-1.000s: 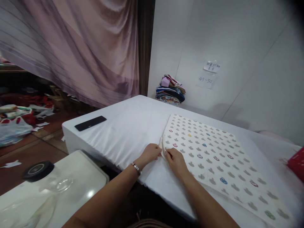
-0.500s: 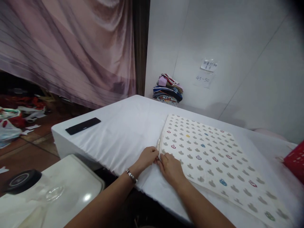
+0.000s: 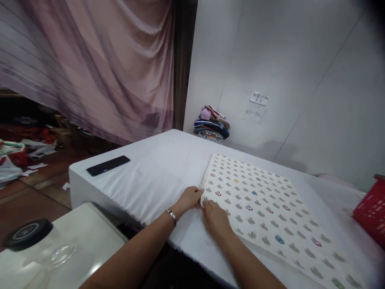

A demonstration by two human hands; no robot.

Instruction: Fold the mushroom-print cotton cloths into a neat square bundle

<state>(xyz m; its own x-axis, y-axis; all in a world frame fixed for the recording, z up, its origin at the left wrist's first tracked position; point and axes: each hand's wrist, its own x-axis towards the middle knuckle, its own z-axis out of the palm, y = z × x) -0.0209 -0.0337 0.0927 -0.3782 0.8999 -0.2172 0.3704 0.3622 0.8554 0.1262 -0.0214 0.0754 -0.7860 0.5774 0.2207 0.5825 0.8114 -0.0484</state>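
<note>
A folded cream cloth (image 3: 264, 204) printed with small grey and coloured shapes lies flat on the white-covered table (image 3: 156, 172). Both hands meet at its near left corner. My left hand (image 3: 189, 198), with a bracelet on the wrist, has its fingers curled and pinches the cloth's left edge. My right hand (image 3: 215, 218) rests on top of the same corner with its fingertips pressed against the edge.
A black phone (image 3: 108, 165) lies near the table's left edge. A pile of folded clothes (image 3: 212, 124) sits at the far end by the wall. A red basket (image 3: 371, 210) stands at the right. A white stool top with a black lid (image 3: 27, 233) is at the lower left.
The view shifted a little; both hands stay at the cloth's near left corner, still working its edge. Nothing else has moved.
</note>
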